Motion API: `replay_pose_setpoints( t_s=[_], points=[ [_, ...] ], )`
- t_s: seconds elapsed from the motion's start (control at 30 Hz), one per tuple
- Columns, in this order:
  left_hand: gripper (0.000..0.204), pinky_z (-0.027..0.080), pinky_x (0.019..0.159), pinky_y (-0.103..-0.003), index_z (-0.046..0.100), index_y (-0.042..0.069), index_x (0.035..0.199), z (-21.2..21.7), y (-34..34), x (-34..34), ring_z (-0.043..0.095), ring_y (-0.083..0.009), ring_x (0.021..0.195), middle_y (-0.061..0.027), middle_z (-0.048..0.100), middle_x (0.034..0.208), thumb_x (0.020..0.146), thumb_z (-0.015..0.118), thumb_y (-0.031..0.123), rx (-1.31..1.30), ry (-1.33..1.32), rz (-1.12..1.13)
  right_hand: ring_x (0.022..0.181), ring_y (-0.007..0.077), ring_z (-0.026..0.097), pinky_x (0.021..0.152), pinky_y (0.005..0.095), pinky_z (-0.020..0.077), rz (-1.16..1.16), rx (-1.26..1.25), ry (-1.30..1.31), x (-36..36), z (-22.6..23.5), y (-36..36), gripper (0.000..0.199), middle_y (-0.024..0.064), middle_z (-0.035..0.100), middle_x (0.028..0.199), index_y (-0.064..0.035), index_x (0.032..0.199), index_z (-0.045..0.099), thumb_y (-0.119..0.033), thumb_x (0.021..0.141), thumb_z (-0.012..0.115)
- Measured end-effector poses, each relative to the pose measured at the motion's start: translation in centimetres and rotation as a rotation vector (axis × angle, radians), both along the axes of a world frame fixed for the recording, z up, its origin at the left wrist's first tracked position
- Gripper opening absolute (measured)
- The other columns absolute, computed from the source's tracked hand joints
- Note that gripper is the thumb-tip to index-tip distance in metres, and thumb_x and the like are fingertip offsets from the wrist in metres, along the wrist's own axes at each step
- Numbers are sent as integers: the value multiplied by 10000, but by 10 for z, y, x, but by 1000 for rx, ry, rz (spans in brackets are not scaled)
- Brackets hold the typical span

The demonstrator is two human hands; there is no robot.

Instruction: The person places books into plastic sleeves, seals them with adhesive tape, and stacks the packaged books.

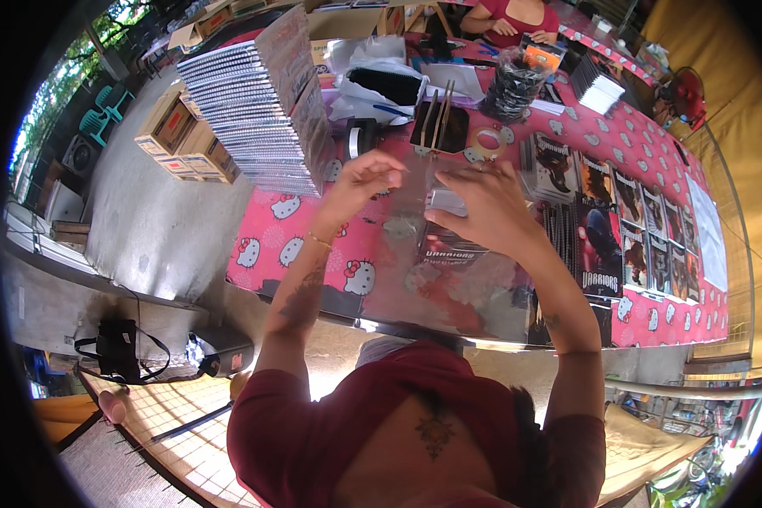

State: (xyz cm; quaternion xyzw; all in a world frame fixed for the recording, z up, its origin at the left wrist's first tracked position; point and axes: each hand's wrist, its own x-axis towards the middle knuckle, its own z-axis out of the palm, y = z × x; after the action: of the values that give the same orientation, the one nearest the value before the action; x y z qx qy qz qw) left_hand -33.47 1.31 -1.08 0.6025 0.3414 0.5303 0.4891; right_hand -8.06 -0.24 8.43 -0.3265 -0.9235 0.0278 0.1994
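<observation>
My left hand (367, 182) is raised over the pink table, thumb and fingertips pinched together. Whatever is between them is too small to make out. To its right, my right hand (493, 206) has its fingers apart and bent, reaching over a dark printed booklet (450, 253) in front of me. Clear plastic sheeting (389, 279) lies under and around the booklet, shiny with glare. Just beyond my hands are a roll of tape (488, 142), a black tray (455, 131) with upright sticks, and a black-and-white round object (361, 137).
A tall stack of spiral-bound books (250, 118) rises at the left. On the right are rows of printed cards (652, 229) and a black stack (559, 237). A filled plastic bag (514, 85) stands farther back, near another person (516, 21). Cardboard boxes (186, 140) sit beyond the left edge.
</observation>
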Motion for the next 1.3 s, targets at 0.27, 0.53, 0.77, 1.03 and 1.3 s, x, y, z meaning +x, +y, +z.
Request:
replay_pose_setpoints(
  t_s=[0.27, 0.53, 0.77, 1.03, 1.3],
  points=[
    [206, 409, 815, -315, 740, 131, 1076, 44, 30, 17, 470, -143, 860, 27, 512, 853, 871, 751, 156, 496, 380, -137, 1048, 302, 629, 971, 442, 397, 8, -58, -108, 6, 5, 2, 486, 129, 667, 1227, -67, 1104, 696, -418, 773, 754],
    [73, 248, 1131, -428, 774, 182, 934, 52, 31, 52, 310, -267, 1405, -94, 348, 1539, 869, 741, 177, 494, 664, -87, 1157, 295, 528, 1014, 484, 370, -172, -230, 593, 125, -61, 10, 690, 117, 548, 1211, -82, 1145, 579, -273, 576, 919],
    [72, 130, 1139, -581, 777, 261, 885, 18, 36, 101, 117, -364, 1495, -90, 177, 1623, 814, 783, 252, 662, 884, -32, 1413, 300, 373, 1184, 575, 176, 120, -148, 51, 90, -107, 9, 618, 137, 289, 1580, -213, 1319, 628, -401, 752, 788],
    [528, 372, 1001, -507, 646, 121, 1179, 14, 24, 133, 489, -345, 1251, -229, 421, 1446, 768, 825, 399, 440, 893, 570, 1451, 301, 332, 1172, 520, 239, -2, -168, 320, 88, -111, 10, 451, 205, 213, 1609, -185, 1333, 628, -399, 936, 638],
    [280, 529, 844, -327, 681, 43, 1145, 22, 50, 106, 658, -148, 937, -105, 682, 1078, 956, 652, 248, 280, 485, 205, 1134, 141, 591, 971, 282, 451, -5, -1055, 612, 73, -78, 85, 387, 92, 654, 1229, -19, 1251, 644, -292, 978, 634]
  ],
)
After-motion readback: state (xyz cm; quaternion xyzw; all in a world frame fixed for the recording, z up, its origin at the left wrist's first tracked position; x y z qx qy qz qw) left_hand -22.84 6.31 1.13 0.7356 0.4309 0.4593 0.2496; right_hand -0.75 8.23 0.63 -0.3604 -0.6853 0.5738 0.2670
